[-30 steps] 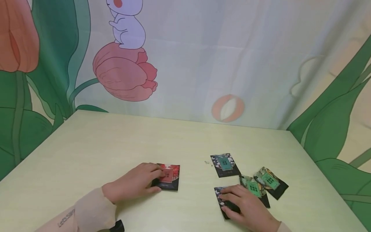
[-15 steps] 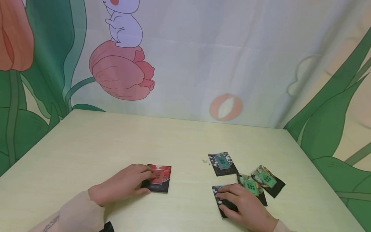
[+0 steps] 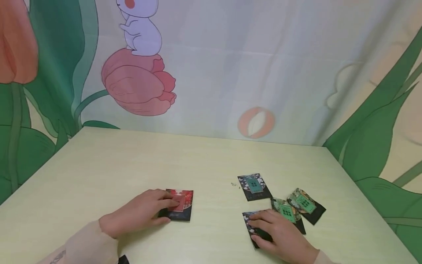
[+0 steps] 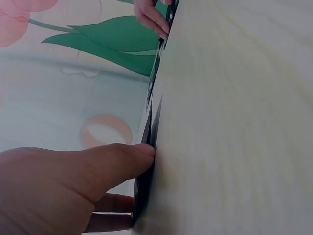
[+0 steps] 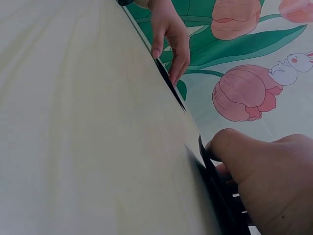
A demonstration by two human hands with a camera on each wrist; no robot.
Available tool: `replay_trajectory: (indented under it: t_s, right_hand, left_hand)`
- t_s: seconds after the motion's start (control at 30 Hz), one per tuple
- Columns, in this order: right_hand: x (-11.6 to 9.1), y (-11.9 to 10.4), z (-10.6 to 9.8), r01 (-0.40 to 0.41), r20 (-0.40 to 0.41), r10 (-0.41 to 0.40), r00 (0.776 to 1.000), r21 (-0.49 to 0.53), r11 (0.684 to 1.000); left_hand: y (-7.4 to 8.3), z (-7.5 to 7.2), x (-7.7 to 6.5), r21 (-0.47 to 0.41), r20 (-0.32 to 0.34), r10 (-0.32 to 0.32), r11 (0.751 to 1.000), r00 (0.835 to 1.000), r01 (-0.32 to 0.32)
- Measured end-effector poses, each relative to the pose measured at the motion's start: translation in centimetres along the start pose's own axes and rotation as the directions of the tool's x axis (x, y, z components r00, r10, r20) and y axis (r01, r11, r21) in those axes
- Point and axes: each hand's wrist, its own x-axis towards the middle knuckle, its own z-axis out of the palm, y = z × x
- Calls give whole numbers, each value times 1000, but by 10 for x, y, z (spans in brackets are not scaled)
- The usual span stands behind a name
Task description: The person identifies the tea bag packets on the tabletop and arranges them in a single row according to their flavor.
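Note:
My left hand [image 3: 145, 209] lies over the left part of a red-and-black sachet [image 3: 184, 211], holding it between thumb and fingers on the table. In the left wrist view the thumb [image 4: 139, 152] touches the dark sachet [image 4: 143, 188] close to the tabletop. On the right, my right hand [image 3: 278, 233] grips a dark sachet with a blue floral print [image 3: 248, 222], mostly covered by the fingers. The right wrist view has that sachet [image 5: 215, 188] slightly raised at one edge, its shadow beside it.
Behind the right hand lies a teal-labelled sachet [image 3: 254, 187]. Two green-labelled sachets, one [image 3: 287, 212] partly behind the hand and another [image 3: 306, 205], overlap farther right. A printed curtain [image 3: 211, 73] hangs along the back of the pale table [image 3: 148, 154].
The left hand has slid the red-and-black sachet to the left, mostly in the first half second. The right hand keeps its place on its sachet. The head view has shifted slightly.

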Motion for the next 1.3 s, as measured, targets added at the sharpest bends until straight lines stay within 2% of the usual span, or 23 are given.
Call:
replay_trajectory:
  t_s: [0.27,0.57,0.73,1.0,1.3]
  right_hand:
    - [-2,0,-4,41,7,-41,999,-10,999]
    - [7,-3,-9,-19,125,16,992,26,999]
    - [15,-6,-10,-21,156,16,988,30,999]
    - [22,-8,-10,45,121,-46,992,8,999]
    - [27,-12,-8,33,118,-34,992,8,999]
  left_hand:
    - [6,4,2,-15,-14,12,1000,1000,-12]
    - [7,5,0,-93,9,-40,995,999,40]
    - [7,8,-1,-143,21,-65,987,998,68]
    - [5,12,1,-154,20,-73,985,997,75]
    - [5,12,2,-158,13,-72,985,997,73]
